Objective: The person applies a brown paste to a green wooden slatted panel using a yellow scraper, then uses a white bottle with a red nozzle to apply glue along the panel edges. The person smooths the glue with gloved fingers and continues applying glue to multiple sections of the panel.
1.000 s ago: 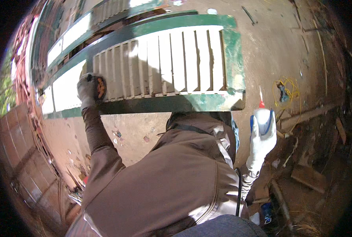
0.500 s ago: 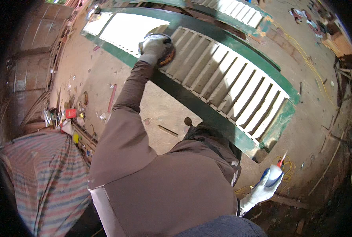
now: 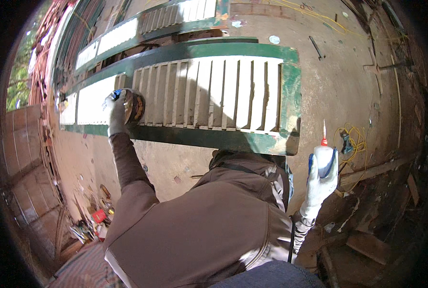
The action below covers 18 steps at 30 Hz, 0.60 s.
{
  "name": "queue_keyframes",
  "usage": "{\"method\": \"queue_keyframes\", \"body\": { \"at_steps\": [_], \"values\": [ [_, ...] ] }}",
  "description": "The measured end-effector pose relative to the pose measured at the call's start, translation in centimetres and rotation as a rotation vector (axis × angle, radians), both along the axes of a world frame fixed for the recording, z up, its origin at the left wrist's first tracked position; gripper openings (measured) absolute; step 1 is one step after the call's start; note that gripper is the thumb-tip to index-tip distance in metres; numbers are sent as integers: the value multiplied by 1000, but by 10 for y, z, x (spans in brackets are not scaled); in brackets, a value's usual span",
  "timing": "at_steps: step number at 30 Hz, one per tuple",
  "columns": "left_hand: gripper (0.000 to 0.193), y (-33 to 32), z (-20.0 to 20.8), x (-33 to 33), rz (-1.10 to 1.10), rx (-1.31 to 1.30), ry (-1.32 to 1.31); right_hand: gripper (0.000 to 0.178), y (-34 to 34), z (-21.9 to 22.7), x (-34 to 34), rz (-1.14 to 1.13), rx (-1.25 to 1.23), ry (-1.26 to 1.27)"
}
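My left hand (image 3: 116,113), in a pale glove with blue on it, is closed on the rim of a round open tub (image 3: 137,106) with brownish-orange stuff inside. The tub is over the slats of a louvred shutter (image 3: 209,136), which has a green frame and pale slats; whether it rests on them I cannot tell. At the right, beyond the shutter's end, my gloved right hand (image 3: 322,185) is wrapped round a white squeeze bottle (image 3: 324,158). The bottle stands upright in my grip, its red collar and thin nozzle pointing up.
Behind lies a second green louvred shutter (image 3: 144,32). A yellow cord (image 3: 355,144) is coiled on the floor at the right, and another cord runs across the far floor. Tools and a red box (image 3: 99,216) lie at lower left, near a striped cloth (image 3: 87,269).
The view has turned, so the shutter lies more level. My right hand with the bottle has come up higher in the picture. My left hand, still on the tub, appears farther left.
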<state>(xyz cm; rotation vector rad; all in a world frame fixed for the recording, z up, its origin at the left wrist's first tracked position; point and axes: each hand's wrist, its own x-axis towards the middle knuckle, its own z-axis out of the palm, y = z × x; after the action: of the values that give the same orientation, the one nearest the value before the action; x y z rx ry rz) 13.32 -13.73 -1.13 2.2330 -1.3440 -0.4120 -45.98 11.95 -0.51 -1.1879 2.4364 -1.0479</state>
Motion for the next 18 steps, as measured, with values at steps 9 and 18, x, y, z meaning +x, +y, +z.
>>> {"method": "queue_keyframes", "body": {
  "at_steps": [9, 18],
  "values": [
    [15, -47, 7, -326, -1028, -272, 239, 74, 9, -3, -19, -81, 27, -24],
    [22, -82, -77, -441, -1360, -550, -384, 74, 26, -8, -35, -166, 38, -77]
  ]
}}
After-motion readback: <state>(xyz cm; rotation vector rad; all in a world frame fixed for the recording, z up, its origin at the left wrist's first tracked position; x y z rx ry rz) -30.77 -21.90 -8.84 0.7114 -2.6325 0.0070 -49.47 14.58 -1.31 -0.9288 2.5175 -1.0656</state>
